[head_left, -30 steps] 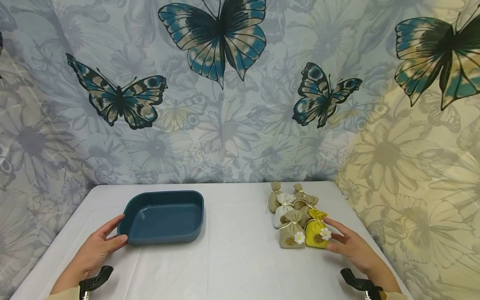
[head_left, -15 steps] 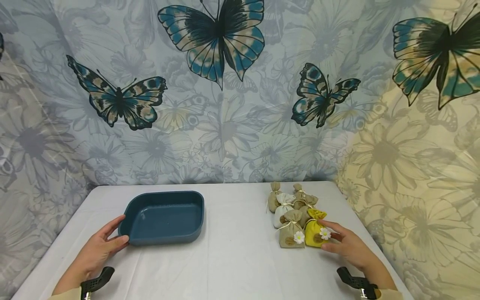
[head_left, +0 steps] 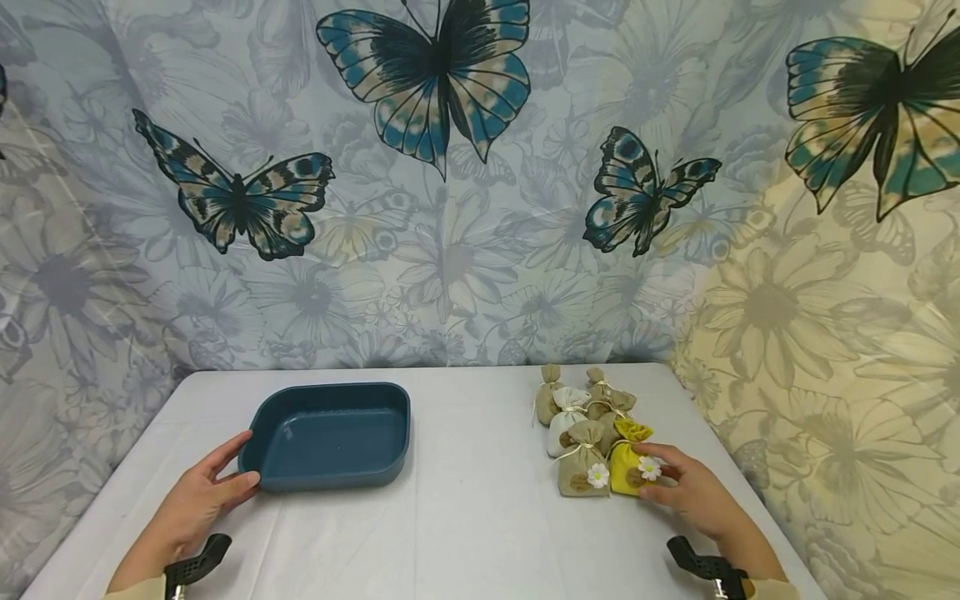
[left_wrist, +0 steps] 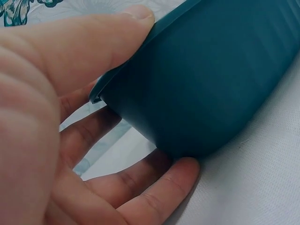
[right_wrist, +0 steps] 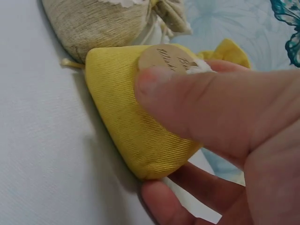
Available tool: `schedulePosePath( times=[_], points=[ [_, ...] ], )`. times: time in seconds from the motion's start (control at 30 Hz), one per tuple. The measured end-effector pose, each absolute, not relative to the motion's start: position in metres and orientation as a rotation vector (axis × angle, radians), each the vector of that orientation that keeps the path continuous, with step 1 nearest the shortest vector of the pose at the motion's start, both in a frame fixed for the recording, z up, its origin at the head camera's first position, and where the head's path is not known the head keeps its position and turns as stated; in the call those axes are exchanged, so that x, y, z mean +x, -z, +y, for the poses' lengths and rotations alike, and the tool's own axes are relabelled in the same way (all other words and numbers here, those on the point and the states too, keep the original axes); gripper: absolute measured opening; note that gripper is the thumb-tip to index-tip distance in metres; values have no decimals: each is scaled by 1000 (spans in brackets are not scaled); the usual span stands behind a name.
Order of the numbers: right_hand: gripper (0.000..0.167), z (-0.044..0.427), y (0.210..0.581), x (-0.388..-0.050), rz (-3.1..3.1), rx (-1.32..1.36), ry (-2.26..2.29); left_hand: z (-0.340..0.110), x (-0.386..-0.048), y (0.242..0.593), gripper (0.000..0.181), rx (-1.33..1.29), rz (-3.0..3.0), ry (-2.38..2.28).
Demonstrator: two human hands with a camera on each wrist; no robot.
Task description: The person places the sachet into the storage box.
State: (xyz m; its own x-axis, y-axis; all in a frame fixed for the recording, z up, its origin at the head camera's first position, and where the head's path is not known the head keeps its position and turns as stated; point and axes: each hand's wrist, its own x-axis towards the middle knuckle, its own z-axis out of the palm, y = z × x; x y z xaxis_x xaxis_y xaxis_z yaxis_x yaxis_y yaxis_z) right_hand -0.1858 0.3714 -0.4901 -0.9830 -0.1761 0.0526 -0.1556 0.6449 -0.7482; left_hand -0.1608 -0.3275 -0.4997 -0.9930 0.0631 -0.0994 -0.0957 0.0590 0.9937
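A dark teal rectangular plastic tub point(head_left: 322, 482) with rounded corners stands on the left of the table. My left hand point(head_left: 183, 508) holds its near left corner; in the left wrist view the thumb lies along the rim and fingertips point(left_wrist: 185, 171) touch the wall low down. On the right, my right hand point(head_left: 697, 500) holds a small yellow cloth sachet point(head_left: 624, 473) with a white flower. Seen from the right wrist, the thumb presses a round tag point(right_wrist: 161, 58) on the sachet point(right_wrist: 122, 103); the fingers behind are partly hidden. The sachet's base appears close to the cloth.
Beside the yellow sachet stands a beige one point(head_left: 583, 462) with a flower, a white one point(head_left: 566, 417) behind it, and more tan sachets point(head_left: 550, 400) farther back. White cloth point(head_left: 480, 517) covers the table. Butterfly-printed fabric point(head_left: 450, 275) hangs behind it.
My right hand has moved slightly left, its thumb and fingers now farther over the yellow sachet. The left hand and tub have stayed almost in place.
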Motion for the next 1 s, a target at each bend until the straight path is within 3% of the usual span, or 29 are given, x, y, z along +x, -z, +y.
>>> schedulePosePath(
  times=[0.43, 1.0],
  points=[
    [57, 372, 498, -189, 2940, -195, 1151, -328, -161, 502, 86, -37, 2194, -2078],
    [65, 378, 501, -183, 2799, 70, 1395, -328, -161, 502, 88, -72, 2193, -2065]
  ],
)
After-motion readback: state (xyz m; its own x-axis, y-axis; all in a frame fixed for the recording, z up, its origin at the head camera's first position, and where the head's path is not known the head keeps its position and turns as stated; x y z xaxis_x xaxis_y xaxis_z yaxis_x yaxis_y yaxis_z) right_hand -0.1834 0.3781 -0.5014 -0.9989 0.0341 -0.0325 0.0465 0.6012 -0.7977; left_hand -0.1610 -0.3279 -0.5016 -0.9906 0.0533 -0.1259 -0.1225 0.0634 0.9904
